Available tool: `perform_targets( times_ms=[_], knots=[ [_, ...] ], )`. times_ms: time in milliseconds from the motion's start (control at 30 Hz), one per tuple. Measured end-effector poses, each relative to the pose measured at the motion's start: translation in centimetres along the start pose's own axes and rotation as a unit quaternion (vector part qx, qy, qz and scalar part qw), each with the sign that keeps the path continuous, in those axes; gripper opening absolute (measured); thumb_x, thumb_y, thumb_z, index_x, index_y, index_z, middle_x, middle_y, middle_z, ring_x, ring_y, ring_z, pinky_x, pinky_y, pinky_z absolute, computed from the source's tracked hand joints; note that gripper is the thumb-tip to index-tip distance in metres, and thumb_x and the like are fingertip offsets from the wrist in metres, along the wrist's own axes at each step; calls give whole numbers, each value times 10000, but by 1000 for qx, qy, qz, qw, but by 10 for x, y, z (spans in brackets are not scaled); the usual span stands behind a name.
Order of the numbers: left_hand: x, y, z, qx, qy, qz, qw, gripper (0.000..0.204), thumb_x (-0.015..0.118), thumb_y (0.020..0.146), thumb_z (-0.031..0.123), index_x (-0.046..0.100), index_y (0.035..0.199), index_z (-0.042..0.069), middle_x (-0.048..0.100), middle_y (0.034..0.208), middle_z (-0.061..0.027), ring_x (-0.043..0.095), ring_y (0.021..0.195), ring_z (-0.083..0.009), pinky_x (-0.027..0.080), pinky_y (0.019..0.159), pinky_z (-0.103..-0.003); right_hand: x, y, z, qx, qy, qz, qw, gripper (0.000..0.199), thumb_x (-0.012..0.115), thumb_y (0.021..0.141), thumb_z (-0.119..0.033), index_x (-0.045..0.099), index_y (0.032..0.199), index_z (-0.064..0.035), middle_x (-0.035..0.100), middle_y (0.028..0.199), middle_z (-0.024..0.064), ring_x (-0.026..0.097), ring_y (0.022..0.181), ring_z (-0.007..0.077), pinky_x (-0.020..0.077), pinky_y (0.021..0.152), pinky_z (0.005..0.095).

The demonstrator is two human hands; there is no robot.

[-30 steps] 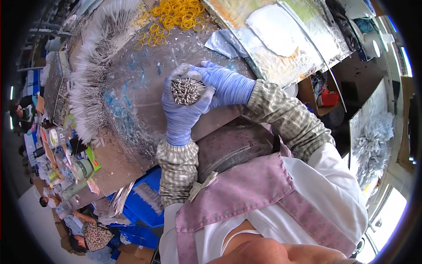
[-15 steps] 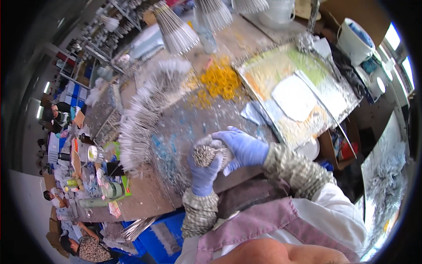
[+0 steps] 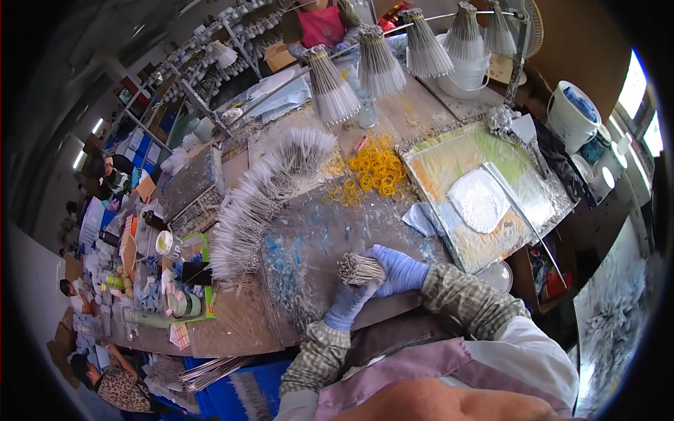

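In front of my body I hold a bundle of thin metal wires [image 3: 359,269], its packed silvery ends turned up toward me. My left hand [image 3: 347,306], in a blue-violet glove, is wrapped round the bundle's lower side. My right hand [image 3: 400,271], gloved alike, presses against its right side with the fingers closed; some fingertips are hidden behind the bundle. Farther off lies a pile of yellow rubber bands [image 3: 379,168]. To the left, a long curved row of white-tipped wires [image 3: 246,217] rests on the stained worktable [image 3: 316,235].
Several banded wire bundles [image 3: 382,67] hang from a metal rod across the back. At right lies a paint-smeared board [image 3: 449,151] with a white patch [image 3: 479,201] and a thin stick. White buckets [image 3: 572,116] stand beyond it. A co-worker in a pink apron [image 3: 321,27] is at the far side.
My view has tilted up, showing more of the hanging bundles and a co-worker. My right hand's fingers, spread beside the bundle before, are now closed against it. The bundle has tilted.
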State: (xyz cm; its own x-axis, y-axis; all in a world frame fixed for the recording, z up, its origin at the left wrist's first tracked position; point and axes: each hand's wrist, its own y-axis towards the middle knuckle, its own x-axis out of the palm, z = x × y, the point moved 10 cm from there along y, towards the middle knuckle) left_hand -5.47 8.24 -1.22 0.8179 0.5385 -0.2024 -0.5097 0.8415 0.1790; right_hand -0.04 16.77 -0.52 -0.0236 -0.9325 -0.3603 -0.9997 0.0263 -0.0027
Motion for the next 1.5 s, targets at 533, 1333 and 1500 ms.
perform_targets(
  times_ms=[533, 1333, 1500],
  knots=[
    [4, 7, 27, 31, 107, 12, 994, 791, 904, 658, 238, 503, 1305, 23, 650, 1150, -127, 655, 1036, -243, 533, 926, -373, 2, -26, 3, -80, -264, 147, 950, 1051, 816, 642, -585, 395, 1434, -38, 503, 1374, 221, 439, 1348, 355, 169, 1198, 545],
    [8, 5, 2, 7, -4, 40, 999, 747, 897, 707, 298, 500, 1279, 27, 604, 1226, -93, 614, 1086, -185, 506, 959, -354, -10, -24, -21, -87, -211, 198, 953, 1096, 812, 597, -654, 413, 1445, -87, 441, 1449, 193, 372, 1407, 350, 166, 1195, 551],
    [12, -5, 33, 7, -144, -10, 989, 848, 834, 777, 432, 420, 1386, 11, 618, 1159, -56, 611, 1055, -161, 509, 939, -320, 5, -13, -7, -38, -10, 12, 999, 866, 869, 625, -475, 505, 1298, -69, 600, 1190, 178, 541, 1168, 368, 400, 1012, 504]
  ],
)
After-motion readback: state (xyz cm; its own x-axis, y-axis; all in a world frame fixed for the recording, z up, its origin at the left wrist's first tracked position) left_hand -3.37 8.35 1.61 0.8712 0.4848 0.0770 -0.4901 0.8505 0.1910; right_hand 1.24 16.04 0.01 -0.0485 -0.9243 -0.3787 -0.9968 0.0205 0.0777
